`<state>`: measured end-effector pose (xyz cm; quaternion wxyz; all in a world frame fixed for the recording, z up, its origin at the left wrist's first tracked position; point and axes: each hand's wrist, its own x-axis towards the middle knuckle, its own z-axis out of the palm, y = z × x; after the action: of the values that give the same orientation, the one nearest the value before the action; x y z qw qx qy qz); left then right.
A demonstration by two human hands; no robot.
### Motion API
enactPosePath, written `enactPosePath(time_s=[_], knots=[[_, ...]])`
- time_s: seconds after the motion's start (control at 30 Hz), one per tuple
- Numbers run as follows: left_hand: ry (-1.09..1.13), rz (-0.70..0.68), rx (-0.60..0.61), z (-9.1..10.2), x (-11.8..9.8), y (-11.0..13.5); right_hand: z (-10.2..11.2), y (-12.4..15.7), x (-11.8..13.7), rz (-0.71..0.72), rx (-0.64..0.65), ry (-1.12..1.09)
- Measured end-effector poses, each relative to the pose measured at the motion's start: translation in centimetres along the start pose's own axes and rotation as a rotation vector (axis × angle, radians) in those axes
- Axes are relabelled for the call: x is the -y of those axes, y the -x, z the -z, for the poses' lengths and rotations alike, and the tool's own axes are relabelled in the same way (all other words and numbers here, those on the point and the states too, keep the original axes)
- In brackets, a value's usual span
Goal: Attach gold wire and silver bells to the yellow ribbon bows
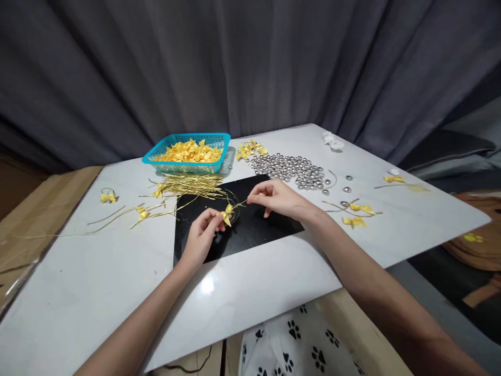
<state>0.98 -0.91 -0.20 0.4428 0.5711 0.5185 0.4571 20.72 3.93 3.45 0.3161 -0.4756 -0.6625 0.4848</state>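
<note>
In the middle of the frame we see the left hand (203, 230) closed on a yellow bow (227, 215), pinching it between thumb and fingertips. Just to its right, the right hand (276, 198) has thumb and forefinger together on the end of a thin gold cord (241, 204) that runs from the bow; a loop of cord curves around behind it. We find the bow above a black mat (245, 243), which lies on a white table (266, 292).

Outward from there, a bundle of gold cords (193, 184) overlaps the mat's upper left edge. Above it, left of centre, we see a blue basket (188, 168) full of yellow bows (190, 150). Beside the basket, at upper centre, sits a small cluster of bows (250, 150), and right of that a spread of small silver pieces (289, 168). On the left of the frame, we notice one bow with a loop (108, 197) and another lying among loose cords. At right lie more loose bows (354, 222), and a crumpled white item (332, 141) rests near the table's far edge. A grey curtain (254, 62) fills the top, and paw-print cloth (293, 344) shows at bottom centre.
</note>
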Motion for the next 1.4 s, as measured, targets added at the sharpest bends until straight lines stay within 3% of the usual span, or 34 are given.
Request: enactPosePath(time_s=[0.1, 0.17, 0.3, 0.43, 0.5, 0.67, 0.8, 1.2, 1.4], knots=[[-0.003, -0.025, -0.072, -0.1, 0.3, 0.1, -1.2, -0.3, -0.6, 0.086, -0.271, 0.183], [-0.056, -0.1, -0.136, -0.2, 0.4, 0.3, -2.3, -0.2, -0.5, 0.108, -0.324, 0.158], [-0.238, -0.288, -0.128, -0.5, 0.4, 0.7, -4.5, 0.5, -0.4, -0.045, 0.063, -0.209], [-0.344, -0.364, -0.024, -0.6, 0.2, 1.0, -4.9, 0.6, -0.7, -0.145, 0.169, -0.483], [-0.275, -0.321, -0.024, -0.6, 0.2, 1.1, -4.5, 0.5, -0.8, -0.177, 0.16, -0.567], [-0.041, -0.092, -0.167, -0.4, 0.3, 1.0, -4.0, 0.2, -0.7, -0.19, 0.094, -0.603], [0.002, 0.02, -0.162, -0.5, 0.5, 0.5, -4.1, 0.1, -0.6, -0.155, 0.081, -0.57], [0.12, 0.128, -0.06, -0.5, -0.2, 0.3, -3.5, -0.2, -0.8, -0.225, 0.086, -0.563], [0.22, 0.155, -0.05, -0.5, -0.1, 0.3, -3.3, -0.2, -0.5, -0.146, 0.052, -0.45]])
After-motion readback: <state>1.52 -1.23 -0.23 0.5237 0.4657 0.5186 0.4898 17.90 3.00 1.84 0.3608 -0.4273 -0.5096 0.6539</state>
